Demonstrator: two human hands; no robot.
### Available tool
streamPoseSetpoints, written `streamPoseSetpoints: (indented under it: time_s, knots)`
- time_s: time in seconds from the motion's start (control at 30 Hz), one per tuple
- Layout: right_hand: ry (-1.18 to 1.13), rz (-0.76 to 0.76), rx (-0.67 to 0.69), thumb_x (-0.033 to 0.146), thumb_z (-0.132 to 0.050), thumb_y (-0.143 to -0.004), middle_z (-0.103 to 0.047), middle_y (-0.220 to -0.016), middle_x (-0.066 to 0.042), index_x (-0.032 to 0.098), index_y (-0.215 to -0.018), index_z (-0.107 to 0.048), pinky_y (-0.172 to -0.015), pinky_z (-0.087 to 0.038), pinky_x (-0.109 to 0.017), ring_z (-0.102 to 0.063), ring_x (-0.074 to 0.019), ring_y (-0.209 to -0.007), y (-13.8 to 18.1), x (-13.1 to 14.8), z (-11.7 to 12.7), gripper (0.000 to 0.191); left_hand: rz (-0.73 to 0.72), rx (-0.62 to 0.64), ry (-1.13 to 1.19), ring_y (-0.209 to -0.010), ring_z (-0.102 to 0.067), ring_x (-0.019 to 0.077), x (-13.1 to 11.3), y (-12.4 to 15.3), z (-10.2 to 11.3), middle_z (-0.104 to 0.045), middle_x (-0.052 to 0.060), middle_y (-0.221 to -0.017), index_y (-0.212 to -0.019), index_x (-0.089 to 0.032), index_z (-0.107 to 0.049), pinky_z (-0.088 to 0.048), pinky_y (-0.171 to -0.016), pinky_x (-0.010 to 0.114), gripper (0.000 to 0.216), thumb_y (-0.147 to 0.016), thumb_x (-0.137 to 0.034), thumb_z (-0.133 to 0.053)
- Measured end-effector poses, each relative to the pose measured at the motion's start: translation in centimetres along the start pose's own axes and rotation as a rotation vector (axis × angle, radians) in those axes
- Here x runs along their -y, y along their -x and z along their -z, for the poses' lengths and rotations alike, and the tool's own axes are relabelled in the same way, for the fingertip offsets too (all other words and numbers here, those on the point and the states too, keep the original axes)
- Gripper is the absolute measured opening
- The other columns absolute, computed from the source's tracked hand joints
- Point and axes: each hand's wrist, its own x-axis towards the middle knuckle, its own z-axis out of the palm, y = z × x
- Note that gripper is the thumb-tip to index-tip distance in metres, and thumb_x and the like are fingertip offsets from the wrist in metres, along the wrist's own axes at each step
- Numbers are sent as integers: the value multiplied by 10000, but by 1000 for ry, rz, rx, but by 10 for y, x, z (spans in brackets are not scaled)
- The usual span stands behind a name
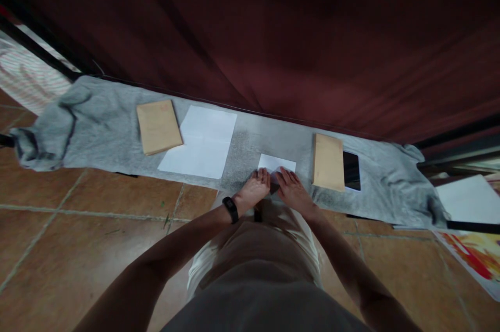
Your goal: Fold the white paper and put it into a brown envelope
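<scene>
Two hands on one small paper, two brown packets to either side

Head view: the small paper (276,161) lies at the centre of the frame, just below the middle, on a grey cloth (269,137). Both hands rest on its near edge. The left hand (255,186) has its fingers bent and close together; the right hand (291,191) lies flatter, fingers slightly parted. Whether either pinches the paper, I cannot tell. One black wristband (230,209) sits on the left wrist, its display too small to read.

Two brown packets lie on the cloth: the left packet (159,126), left of centre, overlaps the edge of one large sheet (203,139), which is white and creased across; the right packet (328,162) is right of centre, with one dark-screened phone (352,170) against its right side. Any marks on the packets are too faint to read.

At the lower right edge are one white sheet (471,199) and one red-and-yellow print (474,259), cut off by the frame. A dark red curtain (253,61) fills the top; brown tiles (117,238) show at lower left.
</scene>
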Motion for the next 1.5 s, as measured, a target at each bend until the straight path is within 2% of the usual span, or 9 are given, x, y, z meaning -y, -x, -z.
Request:
streamPoseSetpoints:
  time_s: [0.3, 0.57, 0.77, 0.9, 1.07, 1.23, 1.33, 1.4, 1.5]
  knots:
    - [-30, -97, -55, 207, -533, -989, -483, -1566, -200, 136, -1455, -554, -1221, -334, -490, -505, -302, -1410, -4, 6, -7, 472, 32, -19, -6, -1351, -567, 291, 11, -2, 6, -599, 231, -1428, -1361, -93, -587, -495, -1081, 453, 494, -912, 15, -413]
    - [-117, -143, -131, 103, -488, -980, -661, -1411, -82, 231, -1365, -656, -1127, -458, -402, -637, -234, -1253, 6, -16, 4, 439, 57, -133, 105, -1239, -636, 268, 25, 11, 22, -680, 151, -1336, -1264, -174, -655, -522, -1030, 430, 413, -954, -50, -413]
    - [-409, -323, -341, 300, -465, -1032, -776, -1142, -67, 243, -1163, -756, -950, -562, -362, -720, -234, -1042, 11, -29, 26, 324, 216, -341, 295, -1019, -717, 234, 28, 10, 53, -773, 96, -1082, -1120, -189, -723, -550, -915, 366, 243, -1021, -228, -504]
    - [-645, -444, -487, 494, -507, -1000, -784, -995, -79, 195, -1079, -754, -802, -572, -329, -725, -234, -890, 3, -35, 37, 395, 387, -426, 532, -912, -726, 205, 33, -6, 69, -788, 64, -1017, -1087, -207, -752, -544, -819, 306, 226, -1006, -318, -573]
    - [-759, -546, -475, 624, -492, -944, -730, -771, -64, 150, -914, -723, -625, -496, -283, -639, -194, -661, -13, -41, 24, 528, 561, -399, 753, -702, -682, 162, 46, -28, 51, -760, 14, -822, -1098, -203, -751, -505, -661, 262, 199, -934, -251, -648]
    - [-638, -583, -421, 528, -440, -971, -752, -845, -98, 168, -942, -718, -714, -524, -330, -672, -227, -735, -19, -46, -7, 456, 575, -363, 731, -812, -720, 193, 53, -24, 25, -784, 43, -928, -1138, -219, -743, -553, -762, 302, 255, -918, -175, -623]
    - [-525, -614, -426, 439, -440, -980, -769, -976, -136, 165, -1046, -718, -806, -547, -374, -702, -263, -857, -17, -49, -22, 396, 547, -447, 598, -1031, -712, 240, 74, -7, 25, -770, 86, -1115, -1145, -216, -738, -549, -943, 366, 252, -940, -200, -592]
    - [-454, -591, -432, 394, -428, -990, -763, -1025, -148, 164, -1081, -716, -860, -553, -401, -702, -276, -917, -16, -50, -30, 379, 571, -548, 477, -1184, -656, 269, 105, 10, 32, -729, 109, -1236, -1176, -205, -720, -494, -1068, 415, 274, -955, -222, -561]
    - [-370, -536, -471, 348, -409, -1006, -744, -1094, -157, 161, -1167, -699, -929, -546, -431, -687, -283, -991, -15, -49, -38, 380, 812, -680, 289, -1352, -536, 329, 171, 46, 45, -604, 185, -1424, -1288, -136, -642, -397, -1165, 488, 378, -933, -246, -569]
